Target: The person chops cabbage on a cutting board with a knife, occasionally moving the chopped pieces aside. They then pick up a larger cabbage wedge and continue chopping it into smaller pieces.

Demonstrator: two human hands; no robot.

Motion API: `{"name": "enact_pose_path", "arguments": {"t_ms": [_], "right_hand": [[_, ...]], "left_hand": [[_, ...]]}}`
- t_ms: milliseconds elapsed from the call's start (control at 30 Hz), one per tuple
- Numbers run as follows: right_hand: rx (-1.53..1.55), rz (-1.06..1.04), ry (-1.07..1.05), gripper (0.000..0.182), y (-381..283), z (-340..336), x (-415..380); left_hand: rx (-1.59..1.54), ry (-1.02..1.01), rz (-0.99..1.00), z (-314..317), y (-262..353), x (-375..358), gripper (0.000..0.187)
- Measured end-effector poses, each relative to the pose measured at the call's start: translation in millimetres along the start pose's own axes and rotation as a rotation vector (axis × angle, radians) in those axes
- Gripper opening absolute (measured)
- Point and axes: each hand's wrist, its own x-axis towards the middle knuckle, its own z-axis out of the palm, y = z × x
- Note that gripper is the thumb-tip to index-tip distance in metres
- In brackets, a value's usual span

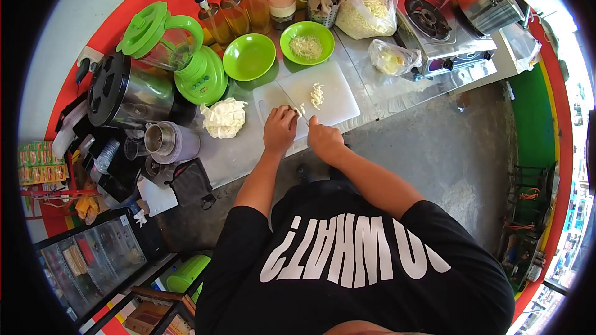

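Note:
My left hand is at the front of a white cutting board, fingers curled down and closed on a small pale piece of cabbage, mostly hidden by the fingers. In my right hand is a knife, fingers wrapped round its handle; the thin blade points away from me beside the left fingertips. A little pile of shredded cabbage lies on the board beyond the knife. Left of the board sits a larger chunk of cabbage. Behind stand a green bowl and another green bowl containing shreds.
A green blender, a rice cooker-like black-lidded pot and a metal cup stand left. Pump bottles line the back. A bag of shredded cabbage and a gas stove are right. The steel counter's front edge runs before me.

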Motion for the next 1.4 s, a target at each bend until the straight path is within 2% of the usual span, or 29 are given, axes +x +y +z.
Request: {"name": "enact_pose_path", "arguments": {"t_ms": [100,167,367,600,700,800,867,967,1067,1100,1233,1400], "right_hand": [[0.045,0.050,-0.026,0.027,-0.9,11.1,-2.0],[-0.030,0.040,0.018,0.024,2.5,19.0,-0.2],[0.013,0.007,-0.012,0.029,0.9,0.2,5.9],[-0.053,0.035,0.050,0.030,1.4,27.5,-2.3],[-0.045,0.014,0.086,0.029,0.1,30.6,9.4],[0.000,0.010,0.098,0.028,3.4,25.9,7.7],[0.052,-0.002,0.054,0.039,22.2,29.4,5.5],[0.019,0.037,-0.039,0.040,40.5,16.8,-8.6],[-0.006,0.109,0.028,0.040,60.2,11.7,-13.8],[0.025,0.115,0.055,0.035,65.7,6.9,-15.2],[0.080,0.101,0.019,0.029,78.3,-11.4,-17.2],[0.183,-0.021,0.049,0.028,82.2,-20.8,-20.2]], "left_hand": [[0.003,0.010,0.017,2.1,-2.9,0.9,0.008],[0.007,0.016,0.019,1.6,-1.8,1.1,0.008],[0.009,-0.008,0.005,1.7,-2.3,0.6,0.008],[-0.001,-0.006,-0.004,2.7,-1.9,1.1,0.006],[0.020,-0.044,-0.012,-0.3,-0.6,1.5,0.009],[0.035,0.000,0.015,-1.1,2.6,3.2,0.013],[0.008,-0.026,-0.004,1.8,-1.5,1.3,0.017],[-0.007,-0.051,-0.039,1.0,-0.9,1.0,0.016],[-0.007,-0.050,-0.040,-1.1,1.4,2.2,0.016],[-0.003,-0.045,-0.039,-1.1,1.4,2.3,0.016],[0.008,-0.066,-0.090,3.5,3.2,7.6,0.014],[0.061,-0.116,-0.169,16.8,2.7,25.7,0.016]]}}
